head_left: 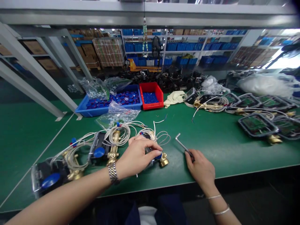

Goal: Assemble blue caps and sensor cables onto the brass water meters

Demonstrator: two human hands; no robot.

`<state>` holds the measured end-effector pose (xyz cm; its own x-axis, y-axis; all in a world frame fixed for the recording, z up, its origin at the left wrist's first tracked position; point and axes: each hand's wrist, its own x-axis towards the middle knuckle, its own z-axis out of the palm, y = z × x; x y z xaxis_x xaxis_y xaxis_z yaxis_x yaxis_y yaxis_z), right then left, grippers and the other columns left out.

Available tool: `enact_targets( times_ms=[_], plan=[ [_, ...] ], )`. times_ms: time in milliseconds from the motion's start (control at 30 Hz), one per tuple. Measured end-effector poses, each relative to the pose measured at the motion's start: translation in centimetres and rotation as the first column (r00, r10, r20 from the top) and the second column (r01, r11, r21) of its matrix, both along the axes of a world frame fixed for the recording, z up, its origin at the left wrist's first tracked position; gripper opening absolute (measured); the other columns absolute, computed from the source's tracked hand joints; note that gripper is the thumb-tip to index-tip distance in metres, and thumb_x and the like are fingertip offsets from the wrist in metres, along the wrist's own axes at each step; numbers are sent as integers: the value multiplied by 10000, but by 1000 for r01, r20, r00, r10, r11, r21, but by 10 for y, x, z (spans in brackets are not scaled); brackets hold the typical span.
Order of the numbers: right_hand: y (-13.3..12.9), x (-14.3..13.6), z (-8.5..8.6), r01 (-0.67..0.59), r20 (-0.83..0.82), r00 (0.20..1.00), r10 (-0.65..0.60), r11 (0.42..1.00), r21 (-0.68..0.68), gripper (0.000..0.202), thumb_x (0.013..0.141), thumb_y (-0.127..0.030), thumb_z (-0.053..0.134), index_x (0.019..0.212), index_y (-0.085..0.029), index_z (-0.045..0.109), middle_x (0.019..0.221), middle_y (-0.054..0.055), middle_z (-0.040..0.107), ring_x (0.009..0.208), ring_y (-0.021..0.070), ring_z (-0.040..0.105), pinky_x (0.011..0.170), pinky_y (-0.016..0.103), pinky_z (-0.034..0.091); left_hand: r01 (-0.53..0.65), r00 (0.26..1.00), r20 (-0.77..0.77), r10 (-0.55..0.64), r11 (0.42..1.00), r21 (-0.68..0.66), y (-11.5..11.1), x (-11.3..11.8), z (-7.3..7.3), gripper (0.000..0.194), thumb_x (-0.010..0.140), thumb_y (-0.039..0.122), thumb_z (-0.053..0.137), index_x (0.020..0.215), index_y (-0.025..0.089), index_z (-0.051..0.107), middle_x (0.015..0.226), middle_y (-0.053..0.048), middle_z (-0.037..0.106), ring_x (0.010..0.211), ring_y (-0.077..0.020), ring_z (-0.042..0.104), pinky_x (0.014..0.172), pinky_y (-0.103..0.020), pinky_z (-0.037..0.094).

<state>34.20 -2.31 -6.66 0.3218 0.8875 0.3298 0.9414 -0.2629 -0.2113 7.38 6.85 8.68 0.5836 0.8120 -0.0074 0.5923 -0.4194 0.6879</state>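
My left hand (138, 154), with a metal watch on its wrist, is closed over a meter assembly that has a brass fitting (164, 160) and coiled white cable. Its thumb and fingers meet at a blue cap (158, 156); the palm hides much of the assembly. To the right, my right hand (200, 167) is wrapped round the dark end of an L-shaped metal hex key (182, 144), whose bent tip points up and left above the table. Two more meters with blue discs (99, 152) and brass pipes (114, 149) lie left of my left hand.
On the green table (173, 125), a blue bin (109, 109) of blue caps and a red bin (161, 101) of small blue parts stand at the back. Plastic bags, a cloth (174, 98) and several open meters (257, 125) lie around. A beaded string (144, 40) hangs above.
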Motion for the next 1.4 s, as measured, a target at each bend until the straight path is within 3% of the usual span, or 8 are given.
enact_targets(
  times_ms=[200,333,700,933,1067,1233,1300,1400],
  plan=[
    [0,-2,4,3,-1,1000,-3,1000,-16,176,976,-363,569,1006,-237,688,848,-2,669,580,108,488,518,253,181,-3,997,-70,22,967,256,-5,17,-21,181,958,373,585,898,377,755,929,61,760,1004,-230,564,1044,-556,238],
    [0,0,3,-2,-15,1000,1,1000,-24,179,976,-364,560,1000,-241,687,837,-6,661,578,107,473,514,252,174,0,996,-77,32,924,383,-6,14,-29,148,957,363,594,958,369,742,999,40,737,1050,-238,533,1003,-523,267],
    [1,0,3,-5,-14,1000,5,1000,12,221,985,-385,546,1002,-236,708,813,1,675,557,99,487,510,246,191,15,999,-46,5,901,433,-13,8,-35,237,866,393,686,1087,309,708,1141,-19,695,1165,-274,511,1066,-535,278],
    [-5,6,2,-123,-170,972,164,966,228,318,1018,-407,488,1117,-206,713,970,75,756,781,180,689,641,263,451,-95,995,17,98,892,442,-19,11,-51,166,843,366,681,984,288,721,1520,-43,443,1432,-338,328,1148,-561,275],
    [-11,2,20,-128,-361,903,234,947,295,276,1011,-369,501,1088,-181,687,946,79,734,803,192,684,734,295,503,-172,985,75,154,886,430,-22,15,-64,118,828,308,684,937,263,692,1538,-20,449,1501,-332,235,1193,-573,231],
    [-8,-21,63,-103,-532,795,291,930,354,296,1009,-342,498,1236,-200,625,882,39,662,658,141,582,623,268,473,-172,985,73,156,877,449,-25,14,-67,123,837,325,669,938,254,673,1517,-22,489,1504,-326,236,1207,-573,198],
    [-2,-34,76,-176,-558,741,373,910,374,283,1016,-317,491,1249,-221,619,865,25,657,657,132,585,619,257,479,-169,986,70,155,877,449,-27,11,-66,128,843,332,662,947,257,671,1521,-22,486,1503,-324,238,1206,-576,193],
    [9,-52,86,-404,-535,648,543,840,363,273,1024,-255,477,1249,-238,631,998,50,702,882,158,670,792,277,531,-175,984,70,161,877,447,-30,8,-67,131,848,335,656,955,261,668,1533,-18,473,1501,-320,239,1199,-575,206]
  ],
)
